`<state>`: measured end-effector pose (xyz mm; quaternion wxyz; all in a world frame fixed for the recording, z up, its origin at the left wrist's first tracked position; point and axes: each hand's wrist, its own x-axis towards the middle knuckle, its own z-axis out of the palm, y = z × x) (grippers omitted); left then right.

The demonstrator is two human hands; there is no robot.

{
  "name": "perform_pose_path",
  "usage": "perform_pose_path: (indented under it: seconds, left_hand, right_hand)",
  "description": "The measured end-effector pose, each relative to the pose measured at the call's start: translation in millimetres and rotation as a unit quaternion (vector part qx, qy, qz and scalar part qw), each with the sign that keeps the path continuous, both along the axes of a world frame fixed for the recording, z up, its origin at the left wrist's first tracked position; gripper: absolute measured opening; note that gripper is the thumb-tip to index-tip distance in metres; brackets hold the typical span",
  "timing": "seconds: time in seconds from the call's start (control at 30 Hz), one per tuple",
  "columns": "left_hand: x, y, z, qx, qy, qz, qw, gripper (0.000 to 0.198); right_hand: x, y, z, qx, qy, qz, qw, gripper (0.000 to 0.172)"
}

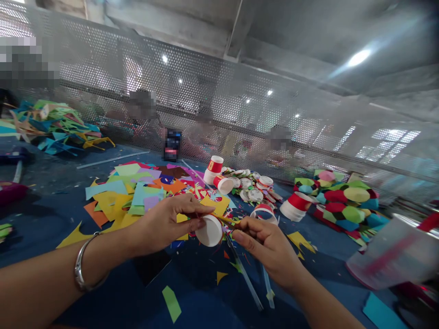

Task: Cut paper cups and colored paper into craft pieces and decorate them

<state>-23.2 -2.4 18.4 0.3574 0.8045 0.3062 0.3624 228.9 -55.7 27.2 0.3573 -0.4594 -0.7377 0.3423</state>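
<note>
Left hand [164, 224] pinches a cup [209, 231] above the table [51, 201]; right hand [267, 244] pinches a strip [229, 220] at its rim. Scraps [137, 192] and cups [247, 185] crowd behind, mesh wall [240, 105] beyond; bare table lies left.

Your tabletop [51, 201], dark blue, and its load.
Coloured paper scraps [137, 196] centre; paper cups [214, 170] and round lids [248, 186] behind them; bright paper shapes [346, 205] heaped right; clear straws [245, 276] nearest you.
</note>
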Motion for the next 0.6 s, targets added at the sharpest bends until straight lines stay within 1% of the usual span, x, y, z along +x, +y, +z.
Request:
perform_pose_path:
  seconds: [0.1,0.2,0.37,0.47,0.6]
  left_hand:
    - [0.1,-0.1,-0.4,-0.012,-0.013,0.004,1.000,0.034]
    - [1.2,0.5,-1.2,-0.037,-0.043,-0.006,0.998,0.038]
    - [4.3,-1.6,0.2,-0.074,-0.108,-0.026,0.991,0.038]
    - [4.9,-3.2,0.3,-0.086,-0.116,-0.027,0.989,0.037]
    - [4.9,-1.1,-3.6,-0.111,-0.124,-0.040,0.985,0.035]
  right_hand:
    - [-0.1,-0.5,0.0,0.003,0.000,-0.001,1.000,0.029]
    - [-0.5,-0.5,0.2,-0.007,-0.002,-0.003,1.000,0.028]
    - [-1.6,-1.4,1.3,-0.015,0.003,-0.003,1.000,0.031]
    - [-2.1,-1.8,1.3,-0.013,0.004,-0.003,1.000,0.030]
    - [-2.4,-0.8,0.9,-0.013,0.000,-0.003,1.000,0.030]
